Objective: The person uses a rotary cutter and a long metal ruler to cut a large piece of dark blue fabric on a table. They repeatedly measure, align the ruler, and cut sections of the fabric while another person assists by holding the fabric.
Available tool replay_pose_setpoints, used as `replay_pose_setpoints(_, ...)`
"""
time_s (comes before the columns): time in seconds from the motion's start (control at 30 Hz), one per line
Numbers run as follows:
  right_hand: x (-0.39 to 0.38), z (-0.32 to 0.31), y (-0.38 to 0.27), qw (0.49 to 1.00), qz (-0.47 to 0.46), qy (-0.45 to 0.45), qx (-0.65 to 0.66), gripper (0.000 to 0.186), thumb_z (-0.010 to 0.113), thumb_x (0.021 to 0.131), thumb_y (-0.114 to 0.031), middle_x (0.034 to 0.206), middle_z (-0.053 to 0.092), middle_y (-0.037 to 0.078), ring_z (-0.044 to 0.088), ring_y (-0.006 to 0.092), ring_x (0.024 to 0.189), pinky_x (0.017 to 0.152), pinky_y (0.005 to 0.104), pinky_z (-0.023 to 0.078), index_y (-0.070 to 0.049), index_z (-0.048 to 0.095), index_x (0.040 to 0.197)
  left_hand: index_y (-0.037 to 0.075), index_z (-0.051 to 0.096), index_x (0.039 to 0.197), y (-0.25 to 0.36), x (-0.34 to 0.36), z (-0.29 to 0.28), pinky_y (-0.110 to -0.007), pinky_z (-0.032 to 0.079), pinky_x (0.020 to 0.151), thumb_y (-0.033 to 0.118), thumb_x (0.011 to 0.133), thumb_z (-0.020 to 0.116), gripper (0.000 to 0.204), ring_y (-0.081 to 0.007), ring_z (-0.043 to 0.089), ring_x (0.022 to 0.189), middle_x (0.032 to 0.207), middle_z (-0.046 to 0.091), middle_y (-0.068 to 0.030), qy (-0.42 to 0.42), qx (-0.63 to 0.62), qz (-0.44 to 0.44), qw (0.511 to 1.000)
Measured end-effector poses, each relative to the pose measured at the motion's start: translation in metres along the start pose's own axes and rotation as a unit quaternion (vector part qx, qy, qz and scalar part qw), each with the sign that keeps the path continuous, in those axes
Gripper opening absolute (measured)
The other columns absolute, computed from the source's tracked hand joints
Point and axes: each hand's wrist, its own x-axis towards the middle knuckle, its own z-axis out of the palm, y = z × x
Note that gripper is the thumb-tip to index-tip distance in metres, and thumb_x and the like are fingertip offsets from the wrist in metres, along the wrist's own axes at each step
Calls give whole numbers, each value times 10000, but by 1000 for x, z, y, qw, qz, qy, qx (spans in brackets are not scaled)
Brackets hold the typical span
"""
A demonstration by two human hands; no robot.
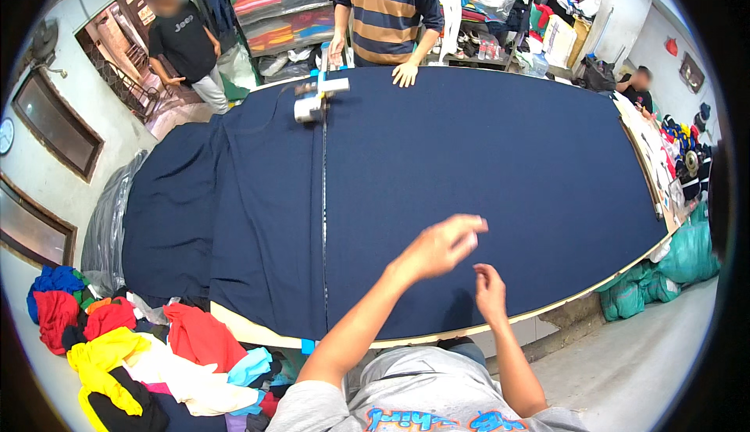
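your left hand (439,249) and right hand (491,294) — both empty, kinda loose — over navy cloth (500,162), white machine (308,109) far left

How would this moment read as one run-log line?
left hand: empty, over navy-blue fabric sheet | right hand: empty, over fabric's near part | white cylindrical machine: far end of long straight rail

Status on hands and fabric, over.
Left hand, right hand: empty, over navy fabric. Fabric smooth right of rail, wrinkled left. White machine near rail's far end.
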Motion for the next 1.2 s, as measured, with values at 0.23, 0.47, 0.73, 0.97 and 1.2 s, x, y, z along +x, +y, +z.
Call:
replay_pose_setpoints(0.23, -10, 134, -70, 949, -234, -156, -144, 506, 630, 1026, -86, 1616, 475, 289, 399, 487, 1564, 1310, 586, 322, 18, 539, 1513, 33, 748, 1345, -30, -240, 2, -360, 588, 1023, 146, 1135, 629, 266, -229, 759, 1186, 1362, 729, -138, 217, -49, -313, 923)
replay_pose_setpoints(0.47, -62, 239, -71, 891, -332, -230, -206, 659, 587, 1092, -231, 1733, 333, 313, 265, 475, 1648, 1348, 591, 221, 69, 388, 1644, -27, 698, 1308, -25, -502, 98, -421, 545, 1022, 396, 1142, 544, 480, -328, 711, 1134, 1204, 745, -214, 336, 118, -644, 677)
replay_pose_setpoints(0.73, -91, 255, -76, 855, -356, -286, -245, 800, 605, 1069, -326, 1783, 225, 314, 181, 452, 1682, 1357, 599, 169, 98, 303, 1677, -102, 725, 1286, -32, -546, 130, -453, 490, 1084, 575, 1154, 472, 735, -358, 693, 1267, 1308, 756, -263, 414, -124, -668, 606)
replay_pose_setpoints(0.97, -79, 254, -93, 784, -389, -366, -314, 723, 573, 1073, -472, 1813, 196, 265, 72, 435, 1706, 1338, 700, 82, -58, 465, 1655, -100, 742, 1236, 20, -508, 101, -492, 498, 957, 598, 1154, 453, 760, -350, 706, 1056, 1136, 784, -240, 396, -43, -688, 606)
replay_pose_setpoints(1.2, -42, 253, -100, 733, -478, -458, -158, 522, 507, 1139, -366, 1737, 384, 238, 282, 376, 1662, 1371, 618, 140, -82, 585, 1569, -97, 712, 1010, 44, -489, 93, -383, 490, 822, 533, 1167, 492, 686, -248, 574, 826, 892, 706, -144, 483, -74, -600, 633)
